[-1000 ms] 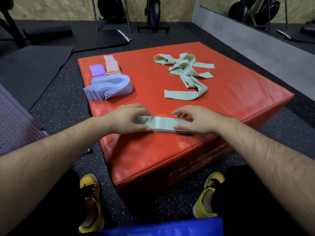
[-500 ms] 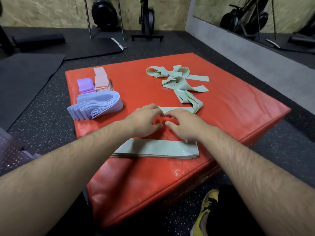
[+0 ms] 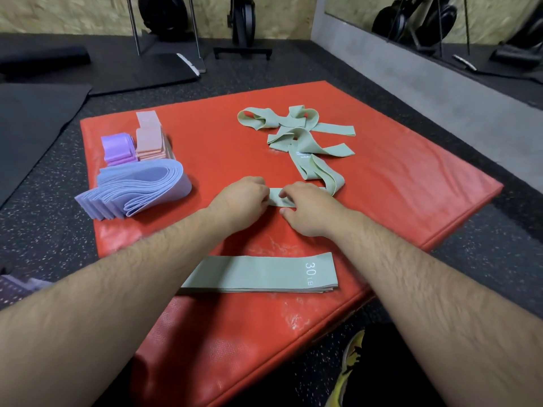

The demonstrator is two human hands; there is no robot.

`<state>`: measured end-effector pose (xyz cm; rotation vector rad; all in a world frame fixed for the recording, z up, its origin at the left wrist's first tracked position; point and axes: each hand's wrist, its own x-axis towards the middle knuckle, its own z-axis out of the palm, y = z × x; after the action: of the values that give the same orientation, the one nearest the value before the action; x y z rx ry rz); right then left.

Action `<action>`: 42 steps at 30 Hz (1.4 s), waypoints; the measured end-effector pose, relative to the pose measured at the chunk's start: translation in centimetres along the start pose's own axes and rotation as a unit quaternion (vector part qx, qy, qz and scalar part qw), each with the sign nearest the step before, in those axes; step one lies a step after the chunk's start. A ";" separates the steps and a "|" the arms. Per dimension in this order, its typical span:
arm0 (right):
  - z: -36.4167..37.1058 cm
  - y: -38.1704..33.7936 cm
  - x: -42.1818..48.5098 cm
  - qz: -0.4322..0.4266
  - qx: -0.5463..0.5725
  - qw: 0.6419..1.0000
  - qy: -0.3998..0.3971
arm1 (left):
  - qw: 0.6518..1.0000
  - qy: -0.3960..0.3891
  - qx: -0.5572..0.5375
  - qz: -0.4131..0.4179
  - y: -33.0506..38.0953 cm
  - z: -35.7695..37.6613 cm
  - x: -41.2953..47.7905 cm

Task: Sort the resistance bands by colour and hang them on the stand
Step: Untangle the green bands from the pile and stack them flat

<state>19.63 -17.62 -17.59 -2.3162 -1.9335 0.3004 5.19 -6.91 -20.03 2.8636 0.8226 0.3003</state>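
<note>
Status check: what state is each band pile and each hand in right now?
loose green band: held at one end, rest trailing
left hand: pinches its end
right hand: pinches it too
green stack: folded flat
green heap: tangled
lilac bands: stacked, fanned
purple bands: stacked
pink bands: stacked

Matt woven cloth green bands [image 3: 296, 136] lie on a glossy red vinyl pad [image 3: 411, 183].

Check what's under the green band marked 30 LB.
Under the top green band lie more green layers, their edges showing at its right end, all on the red mat. The left forearm covers the left end; the count is hidden.
</note>
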 end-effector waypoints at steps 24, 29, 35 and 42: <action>-3.6 -1.4 -1.8 -0.061 0.131 0.989 0.038 | 0.931 0.108 -0.330 -0.110 0.8 -6.1 -4.9; -3.9 -0.2 -2.5 -0.023 0.079 0.997 0.008 | 0.921 0.140 -0.331 -0.152 -0.3 -7.1 -6.3; -4.6 1.5 -4.3 0.004 0.033 0.999 -0.001 | 0.919 0.169 -0.308 -0.181 -1.7 -7.9 -8.2; -4.7 4.0 -6.6 0.019 0.113 0.993 0.019 | 0.895 0.204 -0.328 -0.223 -2.9 -9.5 -11.0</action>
<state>23.41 -24.67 -13.33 -2.1980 -1.7382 0.4498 -7.64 -9.54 -13.03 1.9413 1.1424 0.9272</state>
